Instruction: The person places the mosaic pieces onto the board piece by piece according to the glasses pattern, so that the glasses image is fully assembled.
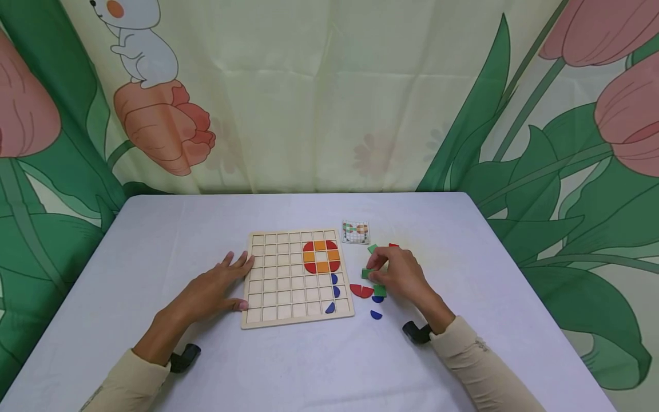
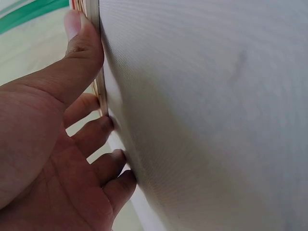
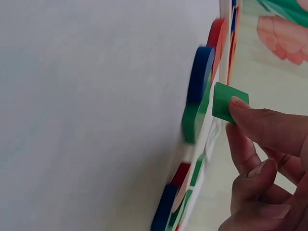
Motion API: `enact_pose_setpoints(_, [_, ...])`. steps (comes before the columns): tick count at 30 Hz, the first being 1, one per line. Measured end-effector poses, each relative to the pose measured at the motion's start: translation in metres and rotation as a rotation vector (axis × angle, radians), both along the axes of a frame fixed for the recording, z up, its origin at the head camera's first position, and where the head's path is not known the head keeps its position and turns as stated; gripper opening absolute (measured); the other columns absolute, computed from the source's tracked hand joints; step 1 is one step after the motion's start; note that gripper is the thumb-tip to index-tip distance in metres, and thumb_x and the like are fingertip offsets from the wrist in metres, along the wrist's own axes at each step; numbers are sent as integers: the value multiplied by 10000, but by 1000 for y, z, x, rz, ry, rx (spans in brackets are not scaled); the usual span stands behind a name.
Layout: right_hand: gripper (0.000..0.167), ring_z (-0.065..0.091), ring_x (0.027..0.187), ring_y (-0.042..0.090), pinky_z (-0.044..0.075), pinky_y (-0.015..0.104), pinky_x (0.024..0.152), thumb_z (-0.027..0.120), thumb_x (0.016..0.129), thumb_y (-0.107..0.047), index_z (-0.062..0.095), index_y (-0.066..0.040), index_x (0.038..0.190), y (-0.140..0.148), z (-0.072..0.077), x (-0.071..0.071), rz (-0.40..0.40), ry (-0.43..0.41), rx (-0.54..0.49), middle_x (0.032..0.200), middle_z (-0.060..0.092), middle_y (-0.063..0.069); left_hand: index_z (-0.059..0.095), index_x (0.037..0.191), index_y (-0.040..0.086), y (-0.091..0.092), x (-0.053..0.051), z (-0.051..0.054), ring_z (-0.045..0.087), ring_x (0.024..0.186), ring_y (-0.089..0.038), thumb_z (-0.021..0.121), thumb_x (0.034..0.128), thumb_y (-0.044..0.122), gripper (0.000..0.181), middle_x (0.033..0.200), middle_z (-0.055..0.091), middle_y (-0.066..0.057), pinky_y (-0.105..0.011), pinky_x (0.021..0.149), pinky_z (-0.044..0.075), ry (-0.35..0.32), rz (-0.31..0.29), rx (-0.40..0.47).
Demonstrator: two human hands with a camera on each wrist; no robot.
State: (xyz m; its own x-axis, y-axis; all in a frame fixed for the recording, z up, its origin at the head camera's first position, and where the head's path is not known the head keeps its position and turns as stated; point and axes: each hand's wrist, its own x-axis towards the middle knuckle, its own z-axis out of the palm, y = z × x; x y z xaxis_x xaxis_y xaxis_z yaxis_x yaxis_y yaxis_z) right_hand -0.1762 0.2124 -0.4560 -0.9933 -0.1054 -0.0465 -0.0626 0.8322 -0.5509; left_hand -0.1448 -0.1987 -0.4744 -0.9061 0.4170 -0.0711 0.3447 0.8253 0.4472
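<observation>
Green, flat square piece [image 3: 222,99] is pinched in the grip of the right hand [image 1: 401,276], just off the right edge of the pale wooden grid board [image 1: 278,274]. The left hand [image 1: 212,290], fingers and thumb apart, touches the board's left edge. The board lies short of the tabletop's [image 1: 288,366] far edge, between its side edges. Work looks partly done: a ring of red rounded pieces and orange squares [image 1: 333,256] seems complete, with three blue curved pieces [image 1: 337,292] also down. Loose green, red and blue pieces [image 1: 366,292], near a printed card [image 1: 356,233], apparently remain to place.
</observation>
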Motion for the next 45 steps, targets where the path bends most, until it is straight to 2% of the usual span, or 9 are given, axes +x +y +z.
enact_pose_setpoints(6, [159,595,831,183,471,314,692,897,857,-123,770,-217,870,-18,5,0,23,21,-40,866,728,-37,379,1652,112,0,0,0,240,1584,-551,886,795,399,1037,1729,306,-166,-749,1139,389,-3,0,-2])
enact_pose_setpoints(11, [146,584,796,189,499,307,645,899,861,-132,783,-217,889,-36,11,-1,38,6,-66,885,736,-35,376,1652,108,0,0,1,233,1587,-550,888,793,396,1041,1729,304,-170,-748,1144,384,-8,1,1])
enact_pose_setpoints(18, [135,585,728,173,481,307,629,892,871,-129,792,-219,882,-53,18,-2,95,39,-81,864,747,-55,374,1655,111,0,0,2,233,1588,-548,880,805,405,1032,1731,302,-171,-761,1131,386,1,-8,6])
enact_pose_setpoints(27, [145,646,874,133,488,326,743,895,870,-134,790,-233,853,-72,21,-9,137,40,-142,830,733,-87,371,1655,108,0,-1,1,223,1591,-549,886,797,392,1040,1730,296,-173,-755,1143,378,-11,1,-2])
enact_pose_setpoints(38, [119,659,996,188,511,355,781,878,889,-141,801,-223,852,-95,23,-19,170,12,-200,848,734,-92,369,1656,107,0,-1,0,222,1590,-551,883,801,402,1041,1730,298,-173,-764,1132,381,-11,-3,6])
enact_pose_setpoints(45, [129,659,900,137,500,337,728,889,872,-141,805,-236,850,-111,19,-31,205,2,-190,819,759,-119,370,1655,104,0,-1,-1,226,1588,-553,883,801,398,1038,1728,301,-177,-762,1138,377,-3,-5,8])
